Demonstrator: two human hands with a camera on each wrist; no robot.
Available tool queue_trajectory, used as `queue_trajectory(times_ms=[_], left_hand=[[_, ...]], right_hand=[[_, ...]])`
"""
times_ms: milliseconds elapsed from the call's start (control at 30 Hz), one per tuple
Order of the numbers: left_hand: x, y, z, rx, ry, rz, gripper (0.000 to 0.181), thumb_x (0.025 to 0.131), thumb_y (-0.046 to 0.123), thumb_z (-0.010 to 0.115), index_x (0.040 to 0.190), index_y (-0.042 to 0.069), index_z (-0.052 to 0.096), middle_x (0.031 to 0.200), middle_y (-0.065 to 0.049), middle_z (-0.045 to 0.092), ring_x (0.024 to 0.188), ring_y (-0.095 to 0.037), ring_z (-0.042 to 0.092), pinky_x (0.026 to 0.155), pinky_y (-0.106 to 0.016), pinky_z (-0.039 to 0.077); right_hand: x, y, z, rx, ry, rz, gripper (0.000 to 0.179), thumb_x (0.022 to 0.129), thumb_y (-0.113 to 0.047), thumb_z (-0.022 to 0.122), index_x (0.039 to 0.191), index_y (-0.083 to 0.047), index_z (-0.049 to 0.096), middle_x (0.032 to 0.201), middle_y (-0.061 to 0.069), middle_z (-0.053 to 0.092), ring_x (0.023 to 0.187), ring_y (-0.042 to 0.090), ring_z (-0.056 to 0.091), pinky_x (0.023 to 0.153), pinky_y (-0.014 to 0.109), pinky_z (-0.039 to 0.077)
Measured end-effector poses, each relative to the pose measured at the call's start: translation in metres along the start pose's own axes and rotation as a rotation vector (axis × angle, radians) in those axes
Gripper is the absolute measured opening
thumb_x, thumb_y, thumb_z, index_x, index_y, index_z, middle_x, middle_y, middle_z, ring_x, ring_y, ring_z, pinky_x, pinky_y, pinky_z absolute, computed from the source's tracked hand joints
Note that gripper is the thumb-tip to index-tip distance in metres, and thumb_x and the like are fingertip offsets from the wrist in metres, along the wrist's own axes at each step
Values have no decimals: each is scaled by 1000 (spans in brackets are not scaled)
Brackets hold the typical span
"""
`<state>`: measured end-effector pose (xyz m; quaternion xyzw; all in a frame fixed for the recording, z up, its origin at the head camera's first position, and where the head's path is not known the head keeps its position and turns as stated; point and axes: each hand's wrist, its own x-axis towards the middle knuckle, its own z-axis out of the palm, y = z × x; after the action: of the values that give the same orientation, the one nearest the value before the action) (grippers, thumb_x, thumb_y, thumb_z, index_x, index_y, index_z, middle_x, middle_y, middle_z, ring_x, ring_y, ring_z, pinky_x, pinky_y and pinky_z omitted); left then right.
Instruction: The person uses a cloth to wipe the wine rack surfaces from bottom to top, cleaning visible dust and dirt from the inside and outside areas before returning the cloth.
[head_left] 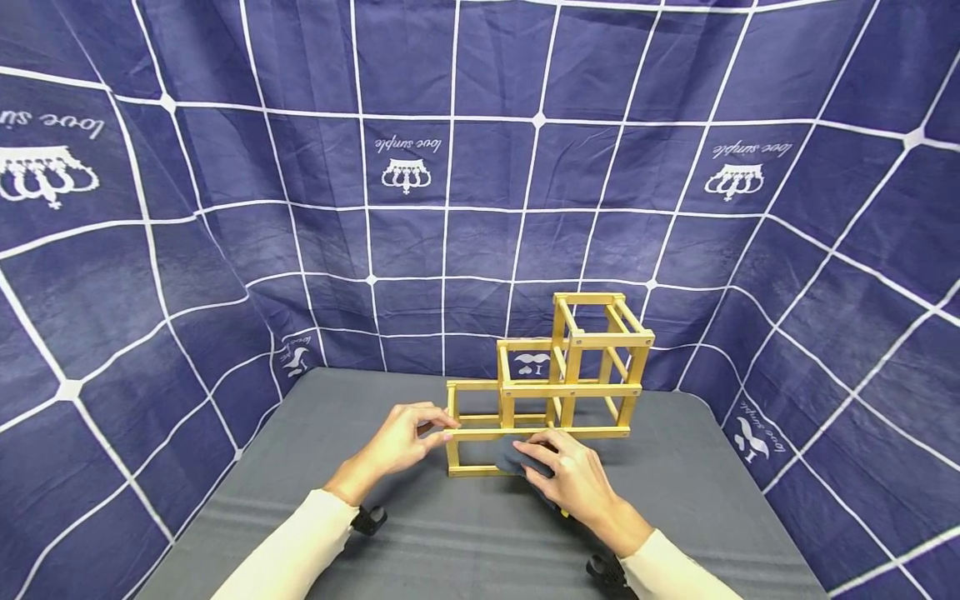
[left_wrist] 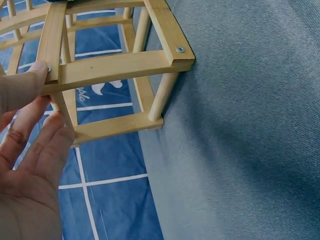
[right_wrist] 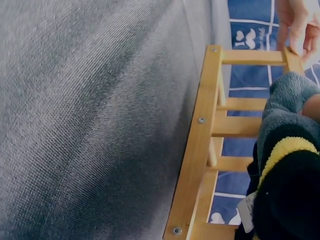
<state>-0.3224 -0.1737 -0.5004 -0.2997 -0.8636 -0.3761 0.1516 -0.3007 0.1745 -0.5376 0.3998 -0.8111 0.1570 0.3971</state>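
A stepped, light-wood frame rack (head_left: 572, 389) with slatted sides stands on the grey surface, tallest at its right. My left hand (head_left: 405, 435) pinches the upper corner of its low left end. In the left wrist view the thumb (left_wrist: 31, 86) lies on the rail beside a screw head, with the fingers behind the rail. My right hand (head_left: 572, 475) grips a fuzzy grey-blue cloth (right_wrist: 286, 100) against the rack's front rail. Black material with a yellow band (right_wrist: 287, 150) and a white tag (right_wrist: 246, 212) hangs from the cloth.
Grey fabric (head_left: 360, 558) covers the surface under the rack. A blue curtain (head_left: 315, 167) with white grid lines rises behind it and along both sides. Black straps (head_left: 369, 520) sit at both wrists.
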Motion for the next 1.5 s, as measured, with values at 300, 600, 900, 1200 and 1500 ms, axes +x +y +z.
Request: queue_trajectory(times_ms=[300,600,900,1200,1500], left_hand=[[0,2,-3,12,-22,19,16,99,5,91,110,18,91,103,2,84,94,-4,73,76,-33,66],[-1,3,-3,35,-17,34,17,100,4,89,110,17,90,104,-1,85,95,-24,80,81,-29,65],[0,3,-5,32,-33,24,15,101,4,89,110,16,90,103,-4,85,90,-2,68,77,-37,65],[1,3,-6,38,-32,22,14,101,5,89,110,17,90,102,-4,85,88,-1,67,75,-31,62],[0,3,-4,27,-39,-2,16,102,6,89,111,18,90,107,0,86,94,-4,74,79,-38,67]], right_hand=[[-3,-7,14,-174,-5,-10,53,74,-25,113,122,-25,93,109,-3,81,89,15,79,60,31,66],[-6,-22,19,-216,-297,175,40,83,-30,108,120,-31,93,101,-6,81,80,17,77,51,32,59],[-4,-22,20,-162,-311,263,38,83,-29,107,119,-33,94,101,-9,82,80,17,80,56,36,63],[2,-17,18,-127,6,176,47,75,-24,113,117,-29,93,106,-10,84,85,14,83,60,35,66],[-3,-15,9,-105,15,144,47,74,-23,113,116,-29,93,106,-9,83,81,9,78,57,27,61]])
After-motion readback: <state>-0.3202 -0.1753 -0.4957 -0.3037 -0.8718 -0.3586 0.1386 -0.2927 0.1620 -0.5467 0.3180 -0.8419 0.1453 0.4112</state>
